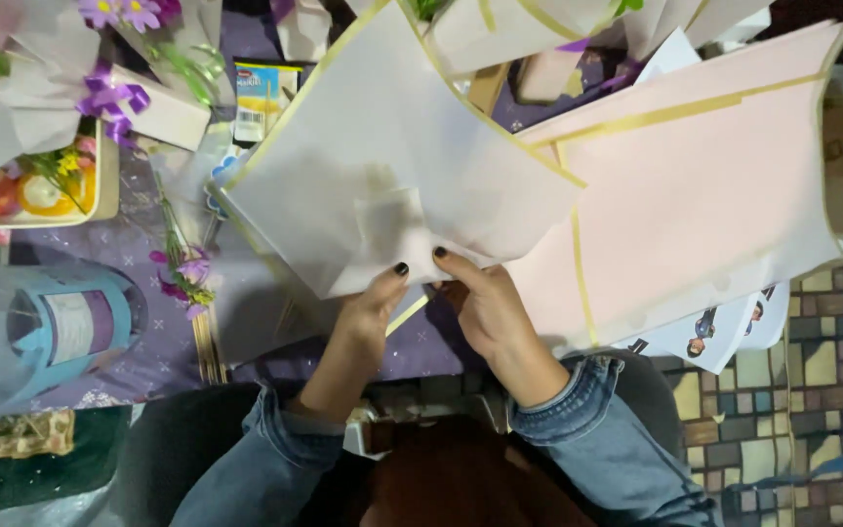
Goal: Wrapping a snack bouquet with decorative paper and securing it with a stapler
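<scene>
A white wrapping sheet with a thin gold border (392,146) is held up over the table, folded at its lower edge. My left hand (375,303) pinches that lower edge from below, thumb on top. My right hand (480,303) grips the same edge just beside it, fingers under the paper. Both wrists wear blue denim sleeves. Behind the white sheet lies a pale pink sheet with a gold border (714,185), spreading to the right.
A small sprig of purple flowers (185,273) with thin sticks lies left of my hands on a purple cloth (139,361). A clear bottle with a blue label (60,327) lies at the left. Wrapped bouquets (100,98) stand at the back. Printed sheets (724,327) overhang the tiled floor (822,390).
</scene>
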